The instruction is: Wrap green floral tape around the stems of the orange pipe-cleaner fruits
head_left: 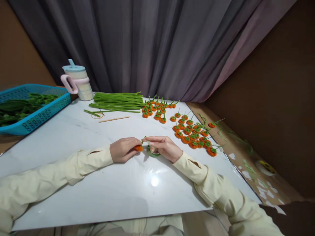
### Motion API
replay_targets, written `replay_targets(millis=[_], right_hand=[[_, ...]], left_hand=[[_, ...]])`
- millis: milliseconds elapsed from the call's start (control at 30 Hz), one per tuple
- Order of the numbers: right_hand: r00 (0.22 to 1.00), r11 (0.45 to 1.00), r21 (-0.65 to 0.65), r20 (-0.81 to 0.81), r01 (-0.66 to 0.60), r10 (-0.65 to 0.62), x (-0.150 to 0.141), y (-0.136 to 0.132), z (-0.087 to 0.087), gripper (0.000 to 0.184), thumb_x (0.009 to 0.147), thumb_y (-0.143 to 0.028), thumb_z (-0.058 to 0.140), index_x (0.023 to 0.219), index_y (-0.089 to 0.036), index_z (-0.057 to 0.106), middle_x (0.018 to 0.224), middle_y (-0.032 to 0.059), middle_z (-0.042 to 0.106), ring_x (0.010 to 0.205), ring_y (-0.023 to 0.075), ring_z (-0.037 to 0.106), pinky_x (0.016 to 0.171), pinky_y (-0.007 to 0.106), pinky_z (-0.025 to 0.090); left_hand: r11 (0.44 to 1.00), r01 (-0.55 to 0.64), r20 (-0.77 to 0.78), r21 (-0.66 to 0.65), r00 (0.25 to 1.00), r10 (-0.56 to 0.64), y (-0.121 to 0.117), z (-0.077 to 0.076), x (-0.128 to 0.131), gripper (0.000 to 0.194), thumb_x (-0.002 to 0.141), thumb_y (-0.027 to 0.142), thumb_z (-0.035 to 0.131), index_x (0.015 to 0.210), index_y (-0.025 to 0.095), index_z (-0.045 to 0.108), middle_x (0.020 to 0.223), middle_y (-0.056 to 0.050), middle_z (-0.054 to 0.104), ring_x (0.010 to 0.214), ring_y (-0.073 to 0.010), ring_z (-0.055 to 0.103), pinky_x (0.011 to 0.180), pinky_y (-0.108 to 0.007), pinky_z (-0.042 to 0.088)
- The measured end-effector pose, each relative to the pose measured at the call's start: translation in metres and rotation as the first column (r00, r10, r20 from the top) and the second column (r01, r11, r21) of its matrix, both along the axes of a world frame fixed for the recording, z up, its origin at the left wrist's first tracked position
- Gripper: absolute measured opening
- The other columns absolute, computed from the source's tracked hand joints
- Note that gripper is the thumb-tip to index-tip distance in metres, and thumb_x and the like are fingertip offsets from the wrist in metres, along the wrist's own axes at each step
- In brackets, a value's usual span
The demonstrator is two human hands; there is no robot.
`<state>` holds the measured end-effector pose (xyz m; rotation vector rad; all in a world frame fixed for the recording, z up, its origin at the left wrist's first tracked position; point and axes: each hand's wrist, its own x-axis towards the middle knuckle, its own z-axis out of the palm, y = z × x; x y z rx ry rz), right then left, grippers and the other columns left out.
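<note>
My left hand (125, 149) is closed around a small orange pumpkin (138, 148) made of fuzzy pipe cleaner, its green stem pointing up. Close beside it, my right hand (165, 147) has its thumb and fingers pinched near the top of that stem; what lies between the fingertips is too small to make out. A roll of green tape (154, 154) is under the right fingers, partly hidden by them. To the right lie several more orange pumpkins (187, 131) with green tops and thin wire stems. Farther back stands another group of pumpkins (157, 108) with thick green stems.
A bundle of green pipe cleaners (118, 101) lies at the back of the white table (103, 196). In front of it are a thin wooden stick (114, 119) and a rubber band (94, 115). A lidded cup (85, 88) and a blue basket (46, 113) of green pieces are at left.
</note>
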<state>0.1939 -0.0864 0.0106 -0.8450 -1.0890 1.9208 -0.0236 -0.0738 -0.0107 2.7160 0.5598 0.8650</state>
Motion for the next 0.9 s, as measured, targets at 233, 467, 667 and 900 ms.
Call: replay_targets(millis=[233, 467, 667, 900], right_hand=[[0.997, 0.996, 0.064, -0.032, -0.066, 0.068, -0.0001, -0.0017, 0.0032, 0.059, 0.063, -0.015, 0.075, 0.118, -0.028, 0.058, 0.136, 0.0062, 0.047, 0.057, 0.0068, 0.060, 0.064, 0.027, 0.050], [0.999, 0.997, 0.075, -0.039, 0.014, -0.011, -0.0040, -0.0048, 0.0045, 0.056, 0.063, -0.017, 0.076, 0.114, -0.022, 0.056, 0.132, 0.0109, 0.051, 0.060, 0.0109, 0.064, 0.070, 0.030, 0.051], [0.999, 0.992, 0.121, 0.009, 0.045, -0.046, -0.0067, -0.0060, 0.0023, 0.051, 0.062, -0.020, 0.077, 0.107, -0.022, 0.055, 0.133, 0.0111, 0.049, 0.057, 0.0088, 0.062, 0.066, 0.029, 0.052], [0.997, 0.989, 0.142, 0.064, 0.043, -0.052, -0.0081, -0.0051, -0.0013, 0.047, 0.061, -0.022, 0.078, 0.102, -0.021, 0.054, 0.109, 0.0058, 0.062, 0.057, 0.0096, 0.062, 0.063, 0.028, 0.050]], left_hand=[[0.991, 0.044, -0.041, 0.125, 0.998, -0.039, 0.0015, -0.0005, 0.0002, 0.023, 0.088, 0.016, 0.037, 0.102, 0.016, 0.055, 0.099, -0.013, 0.062, 0.086, -0.0203, 0.058, 0.075, -0.032, 0.047], [0.995, 0.013, 0.031, 0.102, 0.999, -0.016, 0.0014, -0.0004, -0.0005, 0.027, 0.084, 0.010, 0.039, 0.109, 0.016, 0.049, 0.099, -0.012, 0.061, 0.091, -0.0215, 0.057, 0.077, -0.035, 0.047], [0.999, -0.022, 0.077, 0.033, 0.997, 0.019, -0.0008, -0.0027, -0.0024, 0.031, 0.082, 0.009, 0.039, 0.112, 0.014, 0.043, 0.097, -0.012, 0.060, 0.090, -0.0203, 0.058, 0.078, -0.034, 0.049], [0.998, 0.039, 0.103, 0.049, 0.994, -0.044, 0.0021, -0.0029, -0.0020, 0.032, 0.087, 0.006, 0.037, 0.117, 0.015, 0.041, 0.107, -0.014, 0.058, 0.101, -0.0193, 0.057, 0.082, -0.030, 0.050]])
